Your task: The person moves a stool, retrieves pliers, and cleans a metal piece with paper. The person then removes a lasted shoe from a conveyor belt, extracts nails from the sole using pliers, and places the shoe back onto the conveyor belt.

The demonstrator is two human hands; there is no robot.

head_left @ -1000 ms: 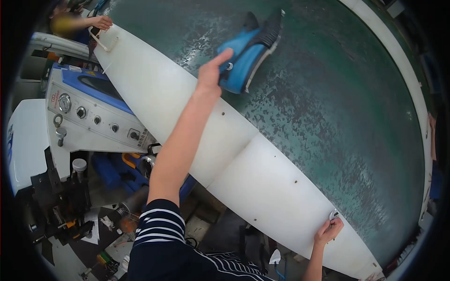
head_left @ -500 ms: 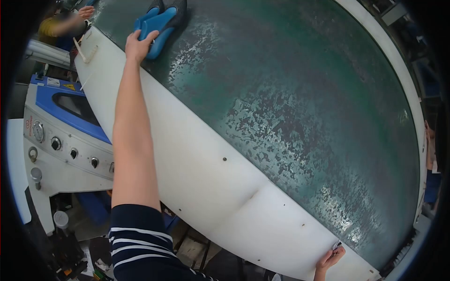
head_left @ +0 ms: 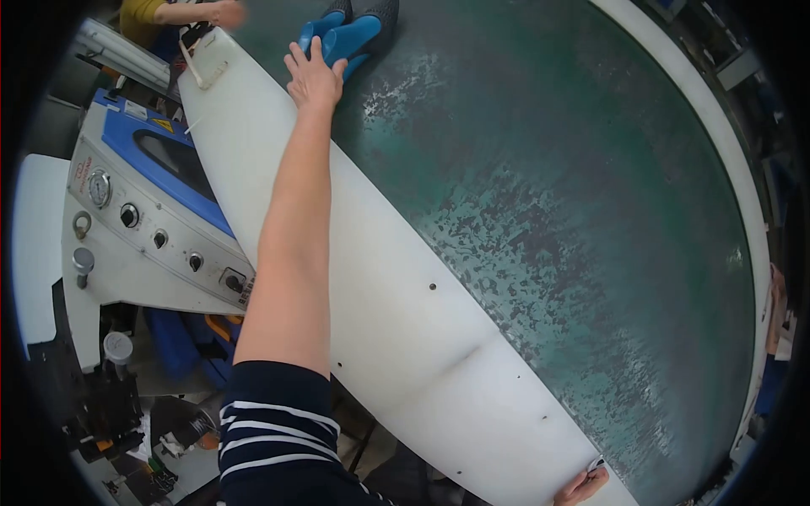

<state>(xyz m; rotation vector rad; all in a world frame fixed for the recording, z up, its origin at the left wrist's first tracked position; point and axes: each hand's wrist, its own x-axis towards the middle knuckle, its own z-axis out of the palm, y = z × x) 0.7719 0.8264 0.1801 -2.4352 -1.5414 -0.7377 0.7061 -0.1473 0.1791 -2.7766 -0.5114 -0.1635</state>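
Note:
At the far left end of the green turntable-like surface (head_left: 607, 169) lie several blue and black shoe pieces (head_left: 350, 35). My left hand (head_left: 315, 80) reaches up to them with its fingers spread, over or against their near blue parts. Whether the fingertips touch is hard to tell. Down at the lower right, my right hand (head_left: 582, 487) rests by the edge of the white board (head_left: 388, 261). Its fingers are closed around a small dark and pale item (head_left: 597, 464), mostly hidden, whose kind I cannot make out.
A machine with a blue-and-white control panel (head_left: 160, 211) stands left of the board. A co-worker's hand (head_left: 228, 13) is at the top left, and another person's arm (head_left: 776, 304) shows at the right edge. The pale rim (head_left: 753, 228) curves around the green surface.
My left hand has loosened from the shoe pieces, its fingers now spread. My view has turned, shifting the shoe pieces and machine rightward. The co-worker's hand has moved over the green surface.

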